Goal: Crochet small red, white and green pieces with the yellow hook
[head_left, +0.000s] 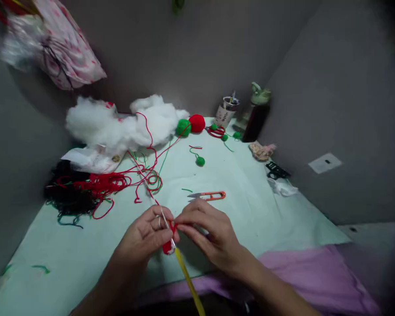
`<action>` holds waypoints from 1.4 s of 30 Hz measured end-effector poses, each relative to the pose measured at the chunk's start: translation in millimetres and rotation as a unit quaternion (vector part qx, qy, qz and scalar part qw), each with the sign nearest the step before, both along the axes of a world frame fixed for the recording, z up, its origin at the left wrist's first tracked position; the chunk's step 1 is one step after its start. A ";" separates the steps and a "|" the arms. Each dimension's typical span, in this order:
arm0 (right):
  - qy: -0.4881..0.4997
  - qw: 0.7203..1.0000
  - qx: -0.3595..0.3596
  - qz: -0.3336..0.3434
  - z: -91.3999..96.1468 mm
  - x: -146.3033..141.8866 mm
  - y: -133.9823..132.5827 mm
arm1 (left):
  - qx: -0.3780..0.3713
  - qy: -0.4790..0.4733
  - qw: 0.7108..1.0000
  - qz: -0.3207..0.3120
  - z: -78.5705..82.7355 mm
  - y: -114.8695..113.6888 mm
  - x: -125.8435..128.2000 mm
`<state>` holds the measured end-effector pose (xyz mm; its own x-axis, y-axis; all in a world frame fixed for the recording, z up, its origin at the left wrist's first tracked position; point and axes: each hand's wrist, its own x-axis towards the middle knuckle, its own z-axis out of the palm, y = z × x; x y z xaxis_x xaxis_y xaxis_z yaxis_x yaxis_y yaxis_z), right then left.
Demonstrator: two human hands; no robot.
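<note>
Pinching a red piece (166, 248) — left hand (146, 232) and right hand (212, 228) together — near the table edge (309, 239), broad green cloth (243, 175) rightward.

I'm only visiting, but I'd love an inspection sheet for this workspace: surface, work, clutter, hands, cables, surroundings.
Surface: pale green cloth, lightly wrinkled; a green yarn scrap lies near its left side.
Job's things: small red-and-white piece, with a yellow-handled tool at it; orange snips lie just beyond the hands.
Clutter: tangled red yarn and dark yarn at left; white stuffing, a green ball and a red ball at the back.
Hands: left hand and right hand both pinch the piece.
Cables: nothing seen; the long strands look like yarn.
Surroundings: grey walls, white wall plate at right, pink patterned bag upper left.
</note>
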<state>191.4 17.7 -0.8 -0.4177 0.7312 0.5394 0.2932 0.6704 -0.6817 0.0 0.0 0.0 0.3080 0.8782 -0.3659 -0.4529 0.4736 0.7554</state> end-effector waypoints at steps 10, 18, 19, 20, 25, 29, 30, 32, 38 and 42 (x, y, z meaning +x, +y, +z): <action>-0.026 0.999 0.029 0.008 13.3 -2.4 8.0 | 0.002 -0.073 0.997 -0.032 -16.5 5.7 -14.4; 0.056 0.991 -0.112 -0.035 25.5 -1.9 2.3 | 0.027 -0.095 0.993 0.067 -23.3 9.3 -18.5; 0.051 0.993 -0.106 -0.033 26.6 -1.4 1.0 | 0.030 -0.101 0.992 0.071 -22.6 9.6 -18.0; 0.045 0.994 -0.097 -0.029 27.9 -1.0 -0.4 | 0.034 -0.109 0.991 0.073 -22.0 9.8 -17.5; 0.011 0.999 -0.031 -0.025 32.6 0.2 -5.5 | 0.023 -0.142 0.988 0.049 -19.5 8.9 -15.8; -0.058 0.997 0.029 -0.029 27.9 3.3 -3.9 | 0.002 -0.128 0.992 0.003 -17.4 4.3 -16.7; -0.081 0.995 0.051 -0.039 25.7 4.5 -2.4 | -0.002 -0.125 0.992 -0.007 -17.3 3.1 -17.5; -0.126 0.985 0.099 -0.068 21.1 7.0 1.7 | -0.007 -0.116 0.993 -0.016 -17.7 1.6 -19.0; -0.178 0.974 0.102 -0.094 14.4 15.1 18.3 | -0.013 -0.062 0.997 0.054 -23.1 4.4 -20.2; -0.307 0.946 0.034 -0.095 7.5 33.7 28.8 | -0.016 -0.028 0.995 0.091 -22.6 4.3 -22.9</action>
